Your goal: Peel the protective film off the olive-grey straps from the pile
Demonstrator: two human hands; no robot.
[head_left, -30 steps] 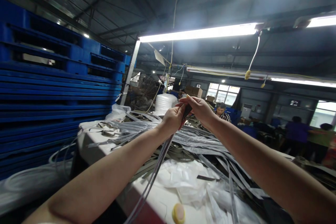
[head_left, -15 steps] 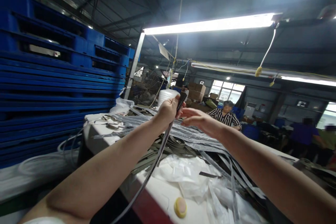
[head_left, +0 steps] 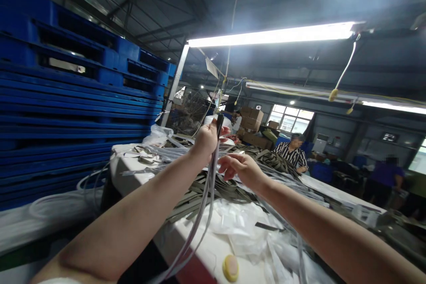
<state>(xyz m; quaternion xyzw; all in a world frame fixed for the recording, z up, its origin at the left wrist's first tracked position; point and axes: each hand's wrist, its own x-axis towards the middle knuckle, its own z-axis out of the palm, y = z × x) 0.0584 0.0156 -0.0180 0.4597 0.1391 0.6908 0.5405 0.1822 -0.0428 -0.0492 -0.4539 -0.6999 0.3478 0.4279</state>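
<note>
My left hand (head_left: 207,140) is closed around a bundle of long, thin grey strips (head_left: 207,195), raised above the table. Their dark ends (head_left: 220,124) stick up past my thumb, and their lengths hang in a curve over the table's near edge. My right hand (head_left: 241,169) is just right of the bundle, lower than my left, with its fingers loosely bent and apart. Nothing shows between them. Beneath both hands, a heap of dark olive strips (head_left: 226,188) and grey plastic-looking strips spreads over the white table (head_left: 181,235).
Crumpled clear plastic (head_left: 233,219) and a round yellow-rimmed object (head_left: 230,268) lie on the near part of the table. Stacked blue pallets (head_left: 66,115) rise at the left. Across the table is a person in a striped shirt (head_left: 289,153). A lit tube (head_left: 273,35) hangs overhead.
My right hand has moved down and slightly left, with its fingers more bent. My left hand has shifted a little left, and the hanging strips have fanned apart into several lengths.
</note>
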